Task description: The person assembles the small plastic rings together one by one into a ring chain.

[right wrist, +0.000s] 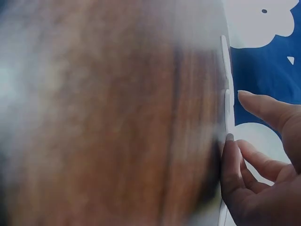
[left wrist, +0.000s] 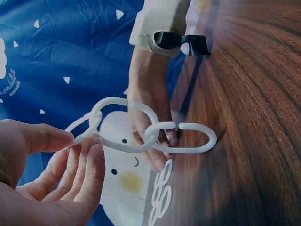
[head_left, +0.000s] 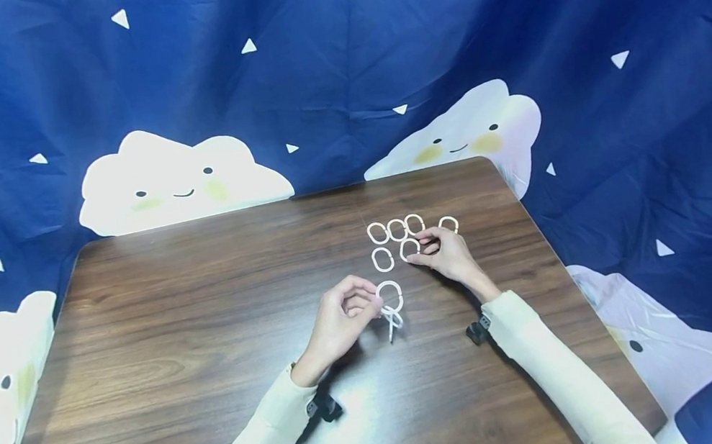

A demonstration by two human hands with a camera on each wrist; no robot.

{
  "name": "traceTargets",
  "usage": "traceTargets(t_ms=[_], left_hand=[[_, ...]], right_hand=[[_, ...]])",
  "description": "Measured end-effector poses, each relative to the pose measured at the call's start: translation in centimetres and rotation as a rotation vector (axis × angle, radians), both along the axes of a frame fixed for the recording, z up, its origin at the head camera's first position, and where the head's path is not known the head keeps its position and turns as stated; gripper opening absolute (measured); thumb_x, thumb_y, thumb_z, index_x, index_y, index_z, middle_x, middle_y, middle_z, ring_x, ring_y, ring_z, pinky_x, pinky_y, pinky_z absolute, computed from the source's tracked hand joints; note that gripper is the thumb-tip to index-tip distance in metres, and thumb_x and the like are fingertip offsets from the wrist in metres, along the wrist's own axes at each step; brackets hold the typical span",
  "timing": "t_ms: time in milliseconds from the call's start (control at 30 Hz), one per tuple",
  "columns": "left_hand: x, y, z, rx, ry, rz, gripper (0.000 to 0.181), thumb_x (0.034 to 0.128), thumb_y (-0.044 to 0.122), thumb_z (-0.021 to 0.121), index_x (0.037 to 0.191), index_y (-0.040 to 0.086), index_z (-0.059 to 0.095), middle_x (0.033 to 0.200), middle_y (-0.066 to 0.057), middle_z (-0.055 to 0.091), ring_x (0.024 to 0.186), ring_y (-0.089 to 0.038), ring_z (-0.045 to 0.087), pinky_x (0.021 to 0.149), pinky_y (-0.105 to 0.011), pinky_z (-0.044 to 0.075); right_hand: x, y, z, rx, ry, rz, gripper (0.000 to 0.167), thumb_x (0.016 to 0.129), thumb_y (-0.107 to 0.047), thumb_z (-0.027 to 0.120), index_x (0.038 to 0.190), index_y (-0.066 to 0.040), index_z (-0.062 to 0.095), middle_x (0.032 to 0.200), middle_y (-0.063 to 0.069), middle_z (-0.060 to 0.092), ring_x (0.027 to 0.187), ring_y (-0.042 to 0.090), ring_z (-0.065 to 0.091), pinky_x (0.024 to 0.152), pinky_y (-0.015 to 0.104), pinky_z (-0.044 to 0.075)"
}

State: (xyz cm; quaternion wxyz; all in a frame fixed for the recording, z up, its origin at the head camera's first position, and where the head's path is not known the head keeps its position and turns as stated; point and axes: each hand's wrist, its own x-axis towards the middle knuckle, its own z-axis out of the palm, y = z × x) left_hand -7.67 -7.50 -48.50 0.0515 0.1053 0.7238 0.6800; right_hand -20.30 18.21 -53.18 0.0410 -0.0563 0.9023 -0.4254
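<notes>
In the head view my left hand (head_left: 346,313) pinches a short chain of white plastic C-shaped links (head_left: 389,296) above the table. The left wrist view shows the thumb and fingertips on one end link, with a middle link (left wrist: 124,148) and another end link (left wrist: 211,139) joined on beyond it. My right hand (head_left: 450,252) reaches down to a loose white link (head_left: 402,255) on the tabletop. Its thumb and forefinger stand apart on either side of that link. The right wrist view shows a fingertip low at the links (right wrist: 229,110), seen edge-on.
More loose white links lie on the brown wooden table (head_left: 210,324): a link (head_left: 381,248) left of the right hand, a row behind with a link (head_left: 379,242), and a link (head_left: 456,224) beyond the hand. A blue cloud-patterned curtain (head_left: 312,53) hangs behind.
</notes>
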Motion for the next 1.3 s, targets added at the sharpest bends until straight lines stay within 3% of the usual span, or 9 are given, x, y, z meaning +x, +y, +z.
traceTargets(t_ms=[367,667,933,1100,1300], left_hand=[[0.0,0.1,0.3,-0.003,-0.003,-0.006,0.021,0.0936,0.006,0.075,0.110,-0.004,0.066,0.098,-0.024,0.075,0.077,-0.008,0.071,0.068,-0.016,0.061],[0.1,0.1,0.2,0.004,-0.003,-0.009,0.022,0.0936,0.006,0.075,0.110,-0.006,0.066,0.098,-0.025,0.074,0.078,-0.008,0.071,0.070,-0.017,0.062],[0.2,0.1,0.2,-0.013,-0.008,0.000,0.018,0.0934,0.006,0.075,0.108,-0.002,0.067,0.097,-0.023,0.075,0.077,-0.009,0.072,0.069,-0.018,0.063],[0.1,0.1,0.2,-0.019,-0.001,0.002,0.019,0.0932,0.007,0.076,0.108,-0.002,0.067,0.097,-0.023,0.075,0.078,-0.012,0.073,0.068,-0.016,0.061],[0.2,0.1,0.3,-0.020,-0.001,0.006,0.018,0.0931,0.006,0.076,0.108,-0.001,0.067,0.096,-0.023,0.075,0.077,-0.011,0.072,0.067,-0.014,0.060]], right_hand=[[-0.5,-0.6,-0.2,0.088,0.026,0.007,0.056,0.078,-0.030,0.093,0.122,-0.004,0.072,0.111,0.015,0.071,0.089,0.027,0.070,0.078,0.028,0.052],[-0.5,-0.6,-0.2,0.090,0.030,0.015,0.053,0.075,-0.029,0.095,0.116,-0.005,0.071,0.108,0.015,0.071,0.086,0.026,0.069,0.076,0.027,0.050],[-0.2,-0.3,-0.1,0.038,0.013,0.056,0.055,0.075,-0.018,0.094,0.117,-0.001,0.064,0.106,0.015,0.070,0.092,0.029,0.070,0.083,0.030,0.054],[-0.1,0.1,0.0,0.016,0.010,0.076,0.057,0.076,-0.014,0.094,0.120,-0.001,0.060,0.105,0.016,0.072,0.093,0.029,0.070,0.082,0.026,0.053],[0.1,0.5,-0.1,0.017,0.015,0.106,0.054,0.077,-0.018,0.093,0.122,-0.004,0.067,0.102,0.013,0.074,0.089,0.024,0.070,0.077,0.019,0.051]])
